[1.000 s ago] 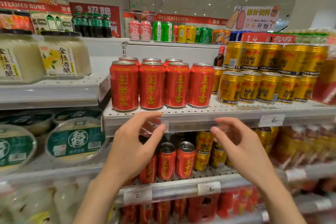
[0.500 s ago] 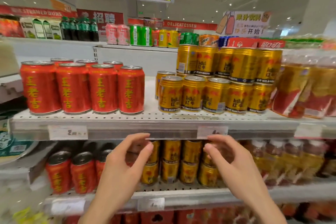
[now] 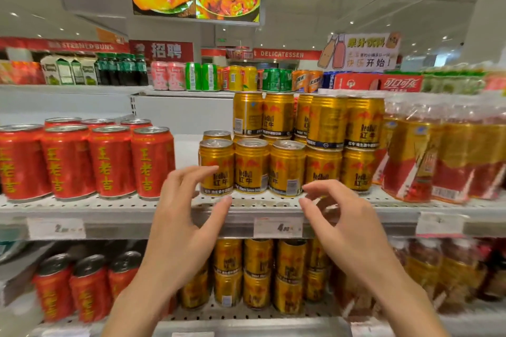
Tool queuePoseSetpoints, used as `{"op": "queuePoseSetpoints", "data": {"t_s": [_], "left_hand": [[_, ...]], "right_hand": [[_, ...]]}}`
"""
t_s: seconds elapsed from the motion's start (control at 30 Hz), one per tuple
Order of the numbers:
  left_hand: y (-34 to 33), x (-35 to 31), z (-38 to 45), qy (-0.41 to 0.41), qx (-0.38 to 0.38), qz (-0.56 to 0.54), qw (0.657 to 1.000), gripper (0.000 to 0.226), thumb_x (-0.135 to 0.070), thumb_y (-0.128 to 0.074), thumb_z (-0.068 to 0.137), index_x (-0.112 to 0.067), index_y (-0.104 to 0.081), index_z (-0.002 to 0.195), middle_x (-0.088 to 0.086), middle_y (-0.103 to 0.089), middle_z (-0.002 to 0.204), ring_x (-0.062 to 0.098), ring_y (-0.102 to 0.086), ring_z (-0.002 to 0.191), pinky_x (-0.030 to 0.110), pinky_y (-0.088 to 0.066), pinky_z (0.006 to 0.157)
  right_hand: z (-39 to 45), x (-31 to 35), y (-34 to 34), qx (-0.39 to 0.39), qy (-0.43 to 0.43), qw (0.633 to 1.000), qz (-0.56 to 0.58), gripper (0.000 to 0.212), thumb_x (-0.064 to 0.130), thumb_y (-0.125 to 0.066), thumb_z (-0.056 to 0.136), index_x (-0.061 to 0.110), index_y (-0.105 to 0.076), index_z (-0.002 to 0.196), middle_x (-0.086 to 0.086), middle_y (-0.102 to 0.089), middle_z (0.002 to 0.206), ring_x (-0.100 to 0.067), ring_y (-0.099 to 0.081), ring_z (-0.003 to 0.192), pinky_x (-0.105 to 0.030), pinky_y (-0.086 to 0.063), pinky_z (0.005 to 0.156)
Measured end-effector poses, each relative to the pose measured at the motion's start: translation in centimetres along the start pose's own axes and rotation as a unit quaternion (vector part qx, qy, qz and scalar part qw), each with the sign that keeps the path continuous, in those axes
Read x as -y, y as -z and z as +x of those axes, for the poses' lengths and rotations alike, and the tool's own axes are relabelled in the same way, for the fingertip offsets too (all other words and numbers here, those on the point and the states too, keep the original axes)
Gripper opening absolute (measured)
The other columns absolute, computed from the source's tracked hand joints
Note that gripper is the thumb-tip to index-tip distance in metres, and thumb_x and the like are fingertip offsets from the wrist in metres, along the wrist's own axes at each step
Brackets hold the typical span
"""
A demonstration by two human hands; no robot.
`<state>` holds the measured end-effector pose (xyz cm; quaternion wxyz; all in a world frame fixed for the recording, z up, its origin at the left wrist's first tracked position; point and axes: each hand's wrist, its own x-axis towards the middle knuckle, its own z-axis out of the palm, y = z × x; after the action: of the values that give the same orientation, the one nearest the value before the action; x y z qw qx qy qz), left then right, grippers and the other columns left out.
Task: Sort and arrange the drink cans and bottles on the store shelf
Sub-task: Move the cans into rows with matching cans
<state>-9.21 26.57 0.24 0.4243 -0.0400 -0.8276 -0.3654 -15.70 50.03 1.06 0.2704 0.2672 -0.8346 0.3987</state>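
Observation:
Gold energy-drink cans (image 3: 252, 165) stand in a front row on the white perforated shelf (image 3: 115, 206), with more gold cans (image 3: 327, 120) stacked on top behind them. Red herbal-tea cans (image 3: 109, 161) stand in rows at the left of the same shelf. My left hand (image 3: 186, 216) is raised in front of the shelf edge, fingers spread and loosely bent, its fingertips just in front of the leftmost gold can. My right hand (image 3: 345, 227) hovers at the shelf edge below the right gold cans, fingers loosely curled. Neither hand holds anything.
Shrink-wrapped packs of gold and red cans (image 3: 443, 159) fill the shelf's right end. The lower shelf holds more red cans (image 3: 82, 287) and gold cans (image 3: 257, 271). Price tags (image 3: 278, 227) line the shelf edge. Mixed cans and bottles (image 3: 208, 76) stand on the top shelf.
The view has shifted right from the red cans toward the gold cans. Both hands have risen from below the shelf edge up to the level of the gold cans.

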Motion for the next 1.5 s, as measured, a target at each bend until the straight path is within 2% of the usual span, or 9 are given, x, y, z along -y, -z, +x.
{"op": "queuePoseSetpoints", "data": {"t_s": [0.13,0.23,0.37,0.53,0.73,0.83,1.2,1.37,1.5], "left_hand": [[-1.0,0.7,3.1,-0.001,0.012,0.041,0.999,0.075,-0.039,-0.073,0.087,-0.035,-0.032,0.149,-0.007,-0.026,0.153,0.015,-0.028,0.146,0.031,-0.025,0.116],[-1.7,1.1,5.2,0.062,0.055,0.017,0.996,0.091,-0.044,-0.072,0.087,-0.034,-0.013,0.156,-0.008,-0.014,0.162,0.012,-0.023,0.149,0.034,-0.026,0.120],[-1.9,1.5,8.0,0.163,0.092,-0.106,0.977,0.103,-0.029,-0.076,0.087,-0.038,-0.002,0.157,-0.008,-0.022,0.160,0.007,-0.042,0.125,0.019,-0.040,0.090],[-1.9,2.6,10.0,0.184,0.141,-0.152,0.961,0.107,-0.010,-0.082,0.079,-0.032,-0.012,0.157,-0.007,-0.047,0.136,0.009,-0.059,0.108,0.011,-0.047,0.069],[-1.5,3.8,10.0,0.178,0.155,-0.161,0.958,0.090,-0.012,-0.089,0.070,-0.036,-0.039,0.142,0.001,-0.061,0.131,0.010,-0.068,0.107,0.023,-0.058,0.082],[-1.3,4.3,10.2,0.174,0.162,-0.163,0.958,0.091,-0.018,-0.089,0.069,-0.039,-0.039,0.142,-0.002,-0.058,0.134,0.012,-0.065,0.112,0.027,-0.057,0.087],[-1.2,4.0,9.6,0.151,0.158,-0.166,0.962,0.092,-0.026,-0.082,0.082,-0.036,-0.021,0.150,-0.024,-0.052,0.120,-0.006,-0.061,0.100,0.010,-0.049,0.077],[-1.0,3.4,8.2,0.090,0.134,-0.086,0.983,0.082,-0.037,-0.077,0.086,-0.046,-0.024,0.148,-0.015,-0.034,0.142,0.001,-0.053,0.116,0.019,-0.041,0.094],[-0.3,3.0,7.9,0.081,0.150,-0.089,0.981,0.070,-0.033,-0.073,0.090,-0.051,-0.032,0.143,-0.009,-0.047,0.143,0.004,-0.060,0.082,0.048,-0.054,0.095]], "right_hand": [[4.5,2.0,-1.6,-0.049,0.141,0.983,-0.109,0.021,0.028,-0.068,0.094,0.017,-0.068,0.111,0.007,-0.065,0.105,-0.007,-0.058,0.100,-0.015,-0.047,0.086],[7.6,3.4,-2.7,0.007,0.155,0.969,-0.190,0.041,0.045,-0.056,0.097,0.017,-0.063,0.128,0.003,-0.061,0.124,-0.014,-0.053,0.117,-0.032,-0.049,0.101],[10.5,3.9,-3.6,0.102,0.122,0.945,-0.284,0.066,0.067,-0.033,0.098,0.022,-0.047,0.146,0.003,-0.055,0.140,-0.016,-0.049,0.129,-0.040,-0.042,0.111],[12.0,3.8,-3.8,0.150,0.091,0.938,-0.299,0.080,0.080,-0.027,0.091,0.025,-0.048,0.144,0.002,-0.061,0.138,-0.018,-0.056,0.124,-0.043,-0.045,0.107],[12.2,4.0,-3.9,0.145,0.091,0.946,-0.277,0.066,0.077,-0.034,0.092,0.029,-0.062,0.127,0.008,-0.069,0.121,-0.014,-0.061,0.108,-0.041,-0.048,0.099],[12.2,4.2,-3.6,0.147,0.095,0.949,-0.262,0.062,0.074,-0.038,0.093,0.029,-0.062,0.127,0.008,-0.069,0.123,-0.013,-0.061,0.110,-0.038,-0.048,0.097],[12.3,4.4,-2.7,0.188,0.100,0.952,-0.220,0.069,0.073,-0.045,0.090,0.028,-0.054,0.142,0.008,-0.062,0.139,-0.012,-0.057,0.125,-0.035,-0.049,0.102],[12.8,4.4,-2.5,0.202,0.100,0.953,-0.200,0.062,0.070,-0.054,0.088,0.029,-0.060,0.134,0.006,-0.065,0.134,-0.014,-0.058,0.121,-0.036,-0.050,0.100],[12.9,4.2,-2.1,0.225,0.093,0.956,-0.162,0.053,0.063,-0.058,0.090,0.029,-0.062,0.132,0.006,-0.064,0.137,-0.014,-0.059,0.119,-0.035,-0.050,0.099]]}}
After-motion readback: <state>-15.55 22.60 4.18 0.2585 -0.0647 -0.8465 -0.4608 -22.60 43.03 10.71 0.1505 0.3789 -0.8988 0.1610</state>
